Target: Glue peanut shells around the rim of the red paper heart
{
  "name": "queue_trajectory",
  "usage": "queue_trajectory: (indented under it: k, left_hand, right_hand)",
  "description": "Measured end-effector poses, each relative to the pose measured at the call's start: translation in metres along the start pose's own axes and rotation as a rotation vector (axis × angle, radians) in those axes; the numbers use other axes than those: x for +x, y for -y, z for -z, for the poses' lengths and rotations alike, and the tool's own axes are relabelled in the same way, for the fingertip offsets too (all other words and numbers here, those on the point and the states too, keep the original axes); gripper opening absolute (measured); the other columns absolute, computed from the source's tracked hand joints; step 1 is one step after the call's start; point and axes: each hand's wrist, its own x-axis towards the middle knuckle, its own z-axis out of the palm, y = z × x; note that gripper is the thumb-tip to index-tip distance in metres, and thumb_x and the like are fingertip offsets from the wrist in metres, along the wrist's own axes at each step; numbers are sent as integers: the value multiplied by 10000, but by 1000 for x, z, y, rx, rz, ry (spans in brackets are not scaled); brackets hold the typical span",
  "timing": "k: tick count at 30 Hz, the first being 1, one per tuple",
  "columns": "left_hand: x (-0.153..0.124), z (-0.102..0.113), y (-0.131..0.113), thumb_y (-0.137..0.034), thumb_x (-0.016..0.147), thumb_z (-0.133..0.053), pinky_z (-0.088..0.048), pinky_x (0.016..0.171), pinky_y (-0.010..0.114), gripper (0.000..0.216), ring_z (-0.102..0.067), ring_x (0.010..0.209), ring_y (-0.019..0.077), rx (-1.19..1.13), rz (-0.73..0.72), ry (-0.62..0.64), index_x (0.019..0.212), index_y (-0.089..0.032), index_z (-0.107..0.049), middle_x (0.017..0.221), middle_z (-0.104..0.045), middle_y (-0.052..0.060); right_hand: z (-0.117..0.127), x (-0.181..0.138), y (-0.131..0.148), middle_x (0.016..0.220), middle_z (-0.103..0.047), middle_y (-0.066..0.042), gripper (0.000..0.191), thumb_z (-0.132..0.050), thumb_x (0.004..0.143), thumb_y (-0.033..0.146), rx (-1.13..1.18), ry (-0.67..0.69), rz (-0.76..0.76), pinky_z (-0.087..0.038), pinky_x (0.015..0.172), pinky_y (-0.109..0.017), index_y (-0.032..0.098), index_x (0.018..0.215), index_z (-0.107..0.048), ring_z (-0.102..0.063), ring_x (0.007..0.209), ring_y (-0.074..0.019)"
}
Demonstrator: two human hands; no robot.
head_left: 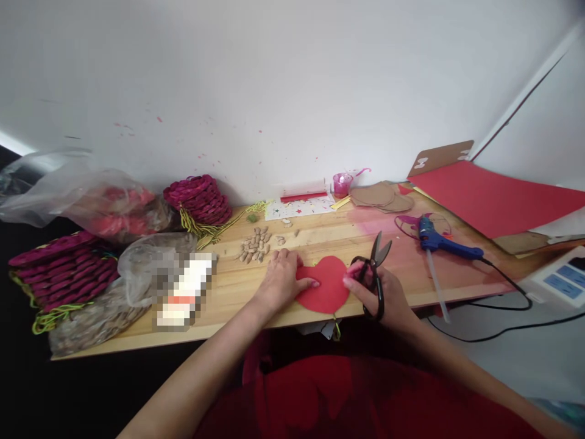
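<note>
Lying at the near edge of the wooden surface (237, 286), the red paper heart (325, 284) is pinned by the left hand (282, 278), its grip pressed flat. Right hand (386, 297), grip pinching black scissors (375, 268), touches the heart's right edge. A blue glue gun (445, 244) lies farther right.

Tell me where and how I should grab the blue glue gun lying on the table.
Probably by the thick blue handle end of the glue gun, coming from above. It lies flat on the wooden table, handle toward the wall, and nothing covers it. Avoid the far right end, where the black cord leaves, and the glue stick jutting toward you.
</note>
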Motion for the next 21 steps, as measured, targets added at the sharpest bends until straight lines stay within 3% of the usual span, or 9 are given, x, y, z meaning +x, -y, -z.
queue_trajectory:
  k: [2, 7, 10, 12, 14, 17, 21]
  left_hand:
    - [4, 0, -2, -453, 709, -855, -481, 919, 402, 404, -588, 1018, 294, -46, 30, 45, 873, -167, -621, 1002, -656, 106]
    - [8, 5, -6, -412, 806, -757, -428, 668, 311, 290, -600, 752, 209, -240, 146, 140, 852, -193, -572, 795, -659, 37]
    - [16, 9, -3, -339, 811, -735, -368, 555, 258, 316, -549, 600, 146, -571, 201, 299, 1043, -197, -574, 716, -642, -16]
    - [24, 10, 0, -308, 774, -768, -355, 528, 227, 497, -530, 557, 114, -825, 210, 454, 1213, -205, -559, 716, -641, -37]
    - [31, 9, 2, -288, 695, -835, -361, 536, 207, 623, -538, 567, 92, -982, 209, 553, 1261, -199, -591, 737, -642, -37]
    - [41, 3, 0, -271, 604, -891, -369, 548, 196, 549, -554, 584, 83, -1047, 244, 489, 1105, -149, -702, 723, -643, -19]
    - [50, -6, -9, -284, 679, -833, -390, 537, 214, 373, -583, 575, 108, -975, 268, 293, 1019, -163, -740, 708, -697, 5]
  right_hand:
    - [-1, -3, 3, 826, -684, -28, 233, -783, 781, 346, -32, 88, 71, -498, 674, -306, 215, 906, -636, -627, 711, -182]
    - [-3, -5, 6, 777, -597, -33, 253, -780, 754, 225, -324, 296, 437, -434, 654, -308, 215, 807, -533, -525, 719, -193]
    - [-3, -4, 5, 803, -598, -45, 262, -764, 745, 157, -326, 311, 464, -432, 681, -315, 214, 823, -520, -515, 756, -205]
    - [-3, -4, 5, 826, -607, -54, 256, -750, 761, 145, -314, 321, 472, -440, 693, -315, 214, 848, -519, -520, 770, -207]
    - [-2, -4, 4, 832, -609, -56, 248, -729, 773, 131, -312, 327, 489, -444, 704, -316, 218, 847, -508, -523, 779, -209]
    - [-3, -5, 3, 835, -601, -61, 241, -702, 784, 133, -328, 307, 500, -437, 703, -320, 224, 825, -482, -517, 785, -215]
    - [-5, -5, 3, 827, -589, -59, 225, -677, 804, 142, -338, 274, 470, -418, 682, -311, 225, 823, -469, -503, 773, -211]
